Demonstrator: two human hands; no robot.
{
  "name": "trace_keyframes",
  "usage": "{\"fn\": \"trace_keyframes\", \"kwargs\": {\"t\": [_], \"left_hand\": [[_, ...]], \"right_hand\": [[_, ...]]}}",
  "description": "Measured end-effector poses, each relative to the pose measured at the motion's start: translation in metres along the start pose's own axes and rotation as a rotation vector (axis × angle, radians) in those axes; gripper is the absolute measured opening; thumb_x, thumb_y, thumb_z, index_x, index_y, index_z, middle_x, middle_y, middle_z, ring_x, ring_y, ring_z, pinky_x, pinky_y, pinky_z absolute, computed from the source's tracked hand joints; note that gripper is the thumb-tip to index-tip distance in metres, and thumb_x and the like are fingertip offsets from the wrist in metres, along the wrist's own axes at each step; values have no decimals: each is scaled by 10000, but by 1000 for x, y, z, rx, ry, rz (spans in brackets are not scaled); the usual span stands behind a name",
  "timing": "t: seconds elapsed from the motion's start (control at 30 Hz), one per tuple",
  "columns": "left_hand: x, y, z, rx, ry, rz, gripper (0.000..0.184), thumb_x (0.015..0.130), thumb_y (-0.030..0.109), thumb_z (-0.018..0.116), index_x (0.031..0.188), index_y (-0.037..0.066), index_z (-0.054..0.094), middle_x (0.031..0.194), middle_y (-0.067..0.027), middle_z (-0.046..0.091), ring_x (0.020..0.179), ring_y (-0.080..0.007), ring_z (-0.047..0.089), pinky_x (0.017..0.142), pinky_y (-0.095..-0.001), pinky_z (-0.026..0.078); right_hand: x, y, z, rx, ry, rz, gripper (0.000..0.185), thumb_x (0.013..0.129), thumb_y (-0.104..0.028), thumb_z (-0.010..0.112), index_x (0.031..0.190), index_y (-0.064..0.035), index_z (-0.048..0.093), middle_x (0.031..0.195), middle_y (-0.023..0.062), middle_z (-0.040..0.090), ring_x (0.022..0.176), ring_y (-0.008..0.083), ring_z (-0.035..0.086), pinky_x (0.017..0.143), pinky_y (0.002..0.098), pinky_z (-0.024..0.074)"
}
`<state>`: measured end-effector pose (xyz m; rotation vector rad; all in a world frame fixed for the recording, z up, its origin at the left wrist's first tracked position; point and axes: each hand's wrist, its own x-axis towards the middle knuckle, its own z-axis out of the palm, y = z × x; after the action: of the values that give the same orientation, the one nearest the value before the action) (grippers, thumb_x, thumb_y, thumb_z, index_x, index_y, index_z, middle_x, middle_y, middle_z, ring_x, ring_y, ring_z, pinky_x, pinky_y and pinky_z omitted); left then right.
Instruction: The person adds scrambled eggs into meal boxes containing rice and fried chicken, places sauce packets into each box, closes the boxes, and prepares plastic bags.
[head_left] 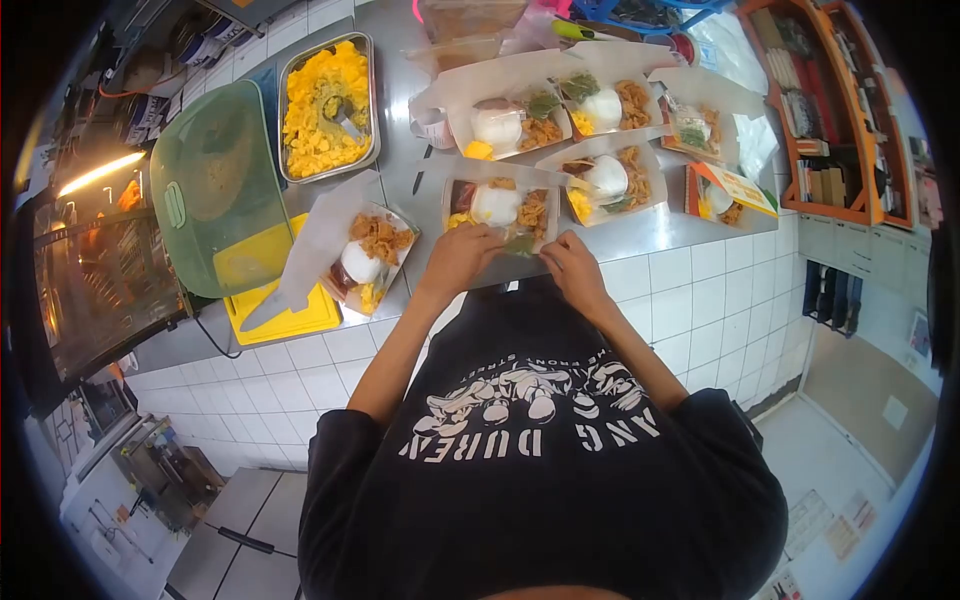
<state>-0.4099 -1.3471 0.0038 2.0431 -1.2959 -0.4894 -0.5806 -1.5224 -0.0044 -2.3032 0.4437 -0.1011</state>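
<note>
An open paper food box (548, 222) stands in front of me at the near edge of the steel counter. In it are a white rice mound (494, 206), browned fried pieces (532, 212), some yellow egg and a green leaf (520, 244) at the near side. My left hand (465, 258) has its fingers curled at the near left edge of this box. At the near right corner, my right hand (575, 268) pinches the box wall with its fingertips. Another filled box (362, 258) sits left of my left hand, tilted toward the counter edge.
Several filled boxes (610, 180) stand behind and to the right, one with a printed orange-green sleeve (735, 190). Left are a metal tray of yellow egg (325, 110), a green lidded container (210, 180) and a knife (262, 308) on a yellow cutting board (310, 318).
</note>
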Motion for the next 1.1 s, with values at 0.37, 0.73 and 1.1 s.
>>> {"fn": "trace_keyframes", "kwargs": {"t": [0.37,0.73,1.1], "left_hand": [[63,42,48,89,246,-260,111,857,108,613,864,21,683,997,-158,619,782,-344,668,617,-418,562],[53,88,4,95,58,-243,255,828,279,716,929,45,713,956,-170,682,789,-338,680,775,-423,529],[29,77,-48,15,-403,-631,545,814,430,734,1123,-6,627,1208,-176,571,1056,-343,542,955,-478,393]], "right_hand": [[-17,-8,9,78,61,5,113,835,-43,689,938,-18,649,925,138,558,861,335,596,733,408,493],[-31,1,-15,5,-96,-51,130,870,34,560,978,-7,621,946,153,555,892,354,592,763,418,493],[1,-43,-46,-85,-14,-165,533,702,65,637,1210,-94,613,1188,135,578,1167,365,506,1013,462,407]]}}
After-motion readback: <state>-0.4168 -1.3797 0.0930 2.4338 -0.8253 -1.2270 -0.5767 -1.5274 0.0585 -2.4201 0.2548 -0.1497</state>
